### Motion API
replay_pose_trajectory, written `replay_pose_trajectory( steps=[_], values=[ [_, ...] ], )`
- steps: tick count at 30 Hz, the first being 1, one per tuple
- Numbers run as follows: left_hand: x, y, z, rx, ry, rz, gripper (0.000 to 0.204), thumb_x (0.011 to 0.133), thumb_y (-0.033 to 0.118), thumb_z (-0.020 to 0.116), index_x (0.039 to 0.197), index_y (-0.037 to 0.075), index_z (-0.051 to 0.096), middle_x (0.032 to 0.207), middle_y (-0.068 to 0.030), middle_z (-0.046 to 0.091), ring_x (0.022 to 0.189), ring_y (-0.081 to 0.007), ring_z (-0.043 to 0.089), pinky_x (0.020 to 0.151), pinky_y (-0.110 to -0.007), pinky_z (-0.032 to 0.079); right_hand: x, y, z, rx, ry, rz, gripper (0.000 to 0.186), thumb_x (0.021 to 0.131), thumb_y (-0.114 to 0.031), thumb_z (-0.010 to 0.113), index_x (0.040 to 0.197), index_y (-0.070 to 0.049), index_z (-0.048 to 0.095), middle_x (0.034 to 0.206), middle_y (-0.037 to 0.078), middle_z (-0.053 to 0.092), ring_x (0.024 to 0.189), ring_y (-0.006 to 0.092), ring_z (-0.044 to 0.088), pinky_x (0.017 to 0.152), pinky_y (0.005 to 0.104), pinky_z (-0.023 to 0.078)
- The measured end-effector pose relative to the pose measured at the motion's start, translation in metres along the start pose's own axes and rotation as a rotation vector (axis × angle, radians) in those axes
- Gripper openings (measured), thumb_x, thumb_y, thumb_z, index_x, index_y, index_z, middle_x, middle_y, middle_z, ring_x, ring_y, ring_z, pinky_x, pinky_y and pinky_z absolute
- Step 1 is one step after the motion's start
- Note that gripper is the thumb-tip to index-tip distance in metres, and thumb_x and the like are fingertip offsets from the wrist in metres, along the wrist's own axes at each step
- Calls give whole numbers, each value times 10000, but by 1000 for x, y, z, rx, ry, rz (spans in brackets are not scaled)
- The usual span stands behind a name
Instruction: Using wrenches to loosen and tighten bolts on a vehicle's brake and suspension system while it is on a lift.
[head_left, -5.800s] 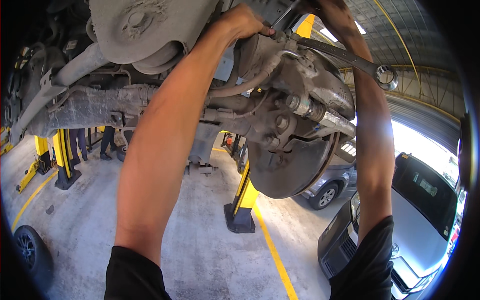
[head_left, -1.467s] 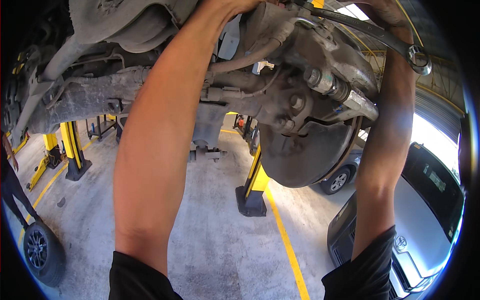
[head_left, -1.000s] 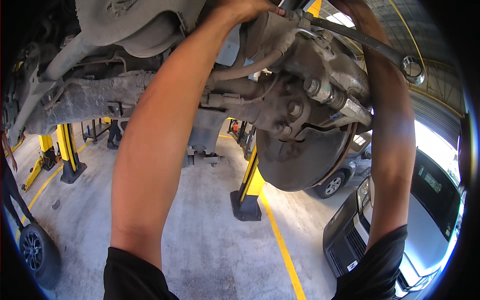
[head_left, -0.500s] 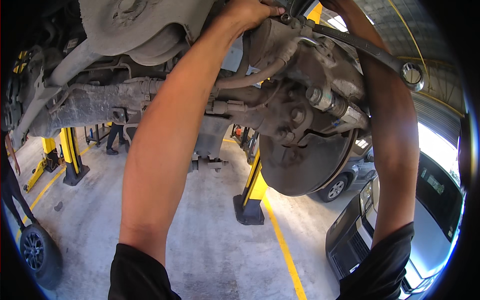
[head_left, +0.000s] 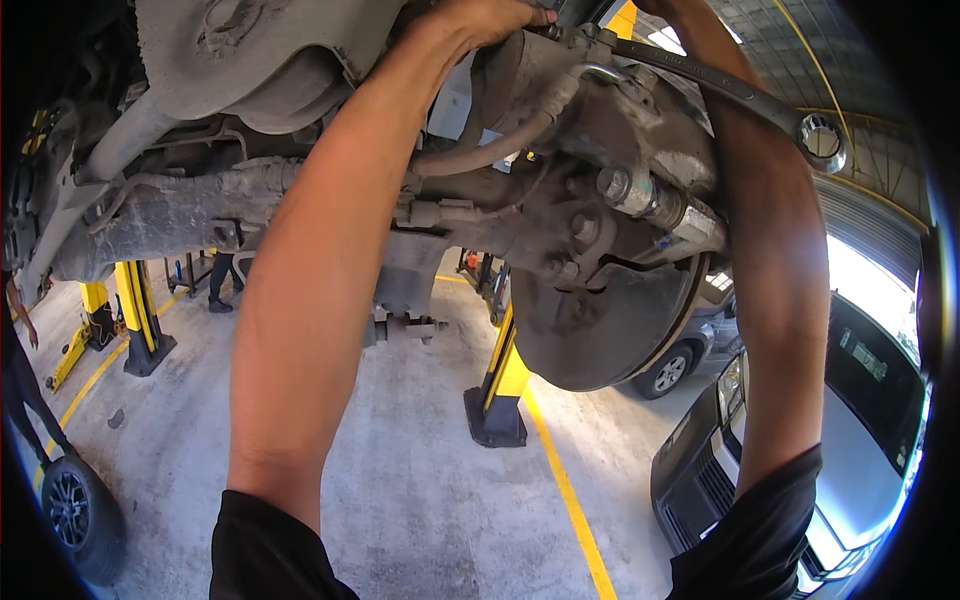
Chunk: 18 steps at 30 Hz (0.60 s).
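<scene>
**Under a lifted car in a workshop bay**

The left hand [head_left: 495,18] is raised to the top of the wheel hub assembly [head_left: 600,200] of a car on a lift, fingers curled down over the grimy metal near the upper mount, gripping it. The right hand is out of sight past the top edge of the view; only the right forearm [head_left: 775,270] shows, rising in front of the hub, so whether that hand is clenched or loose cannot be told. A long ring spanner [head_left: 740,92] slants from the top of the hub down to the right, its ring end hanging free in the air beside the right forearm; its upper end is lost among the hub parts near the left hand.

Below the hub sits the round, dusty brake disc [head_left: 610,320], and a rubber brake hose [head_left: 500,150] loops across to the caliper area. The rusty axle beam [head_left: 200,215] runs off to the left under the car's floor.

The floor [head_left: 400,450] is pale, stained concrete with yellow painted lines [head_left: 565,480]. Yellow lift posts with black bases [head_left: 500,390] stand on it. A loose tyre and wheel [head_left: 75,515] leans at the lower left, beside another person's legs. To the right stands a parked grey car [head_left: 850,440], with bright daylight beyond it.
</scene>
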<state>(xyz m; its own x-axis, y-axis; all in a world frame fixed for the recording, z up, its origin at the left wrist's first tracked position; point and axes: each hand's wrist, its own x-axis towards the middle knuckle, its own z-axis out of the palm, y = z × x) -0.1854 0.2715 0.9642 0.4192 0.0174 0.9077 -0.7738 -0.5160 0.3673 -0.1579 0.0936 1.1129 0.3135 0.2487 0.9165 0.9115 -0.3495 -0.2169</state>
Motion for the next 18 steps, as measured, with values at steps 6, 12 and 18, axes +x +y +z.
replay_pose_trajectory(
  steps=[6, 12, 18],
  values=[
    [14, -21, 6, -54, -20, 47, 537, 906, 294, 725, 1258, -94, 604, 1194, -248, 670, 1086, -307, 638, 970, -395, 478, -2, 8, -7, 238, -78, 71, 243, 1013, -153, 578, 1016, 74, 666, 911, 177, 714, 747, 223, 695, 626, 352, 568],
    [19, -23, 8, -11, -47, 56, 467, 886, 321, 729, 1182, -38, 686, 1114, -191, 709, 1027, -277, 643, 949, -384, 473, 6, 37, -4, 388, -131, 121, 225, 980, -160, 642, 1032, 58, 668, 927, 127, 706, 832, 234, 701, 692, 305, 581],
    [-7, -20, -6, -91, -113, 154, 442, 808, 272, 770, 1166, 15, 728, 1078, -144, 738, 976, -260, 664, 925, -351, 470, -76, 1, -62, 300, -800, -390, 315, 893, -104, 721, 1134, 95, 676, 948, 183, 737, 773, 196, 710, 681, 255, 560]
  ],
)
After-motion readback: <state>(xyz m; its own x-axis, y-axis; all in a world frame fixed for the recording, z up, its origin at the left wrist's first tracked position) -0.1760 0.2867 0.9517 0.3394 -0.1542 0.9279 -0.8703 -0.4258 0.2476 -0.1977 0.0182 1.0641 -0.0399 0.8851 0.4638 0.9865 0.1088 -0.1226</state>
